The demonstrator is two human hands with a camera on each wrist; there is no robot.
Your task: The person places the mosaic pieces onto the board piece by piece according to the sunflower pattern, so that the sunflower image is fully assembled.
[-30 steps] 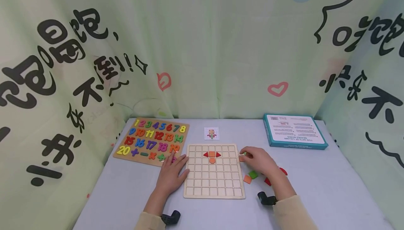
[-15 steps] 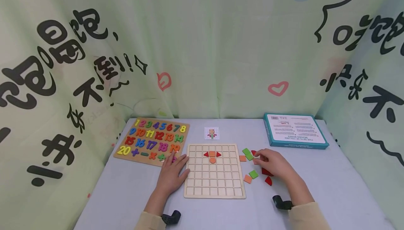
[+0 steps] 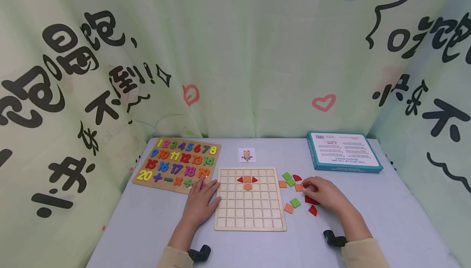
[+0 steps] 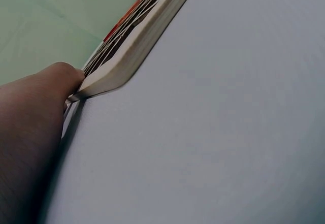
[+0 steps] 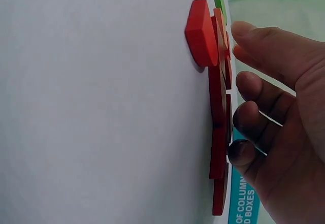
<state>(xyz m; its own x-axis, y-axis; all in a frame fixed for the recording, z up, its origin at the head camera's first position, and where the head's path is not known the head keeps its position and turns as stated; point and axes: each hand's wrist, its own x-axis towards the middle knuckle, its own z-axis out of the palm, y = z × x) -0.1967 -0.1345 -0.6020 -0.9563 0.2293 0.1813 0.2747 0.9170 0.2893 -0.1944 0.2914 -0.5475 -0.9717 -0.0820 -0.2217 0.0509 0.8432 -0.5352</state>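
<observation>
Board (image 3: 250, 213): 6 o'clock in head view; four pieces (image 3: 247, 179) laid, unchanged. Left hand (image 3: 200, 202): fingers extended, touching its 9 o'clock edge. Right hand (image 3: 324, 193): shifted outward toward 3 o'clock, at loose tiles (image 3: 295, 202), loosely curled, nothing visibly held. Laying apparently no further along.

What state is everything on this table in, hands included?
Grid board: flat, partly filled.
Loose pieces: scattered right of the grid board.
Left hand: fingers spread, touching the grid board.
Right hand: fingers bent at the loose pieces; whether it holds one is unclear.
Number board: flat, one corner hidden.
Card: flat, picture up.
Box: lying flat.
</observation>
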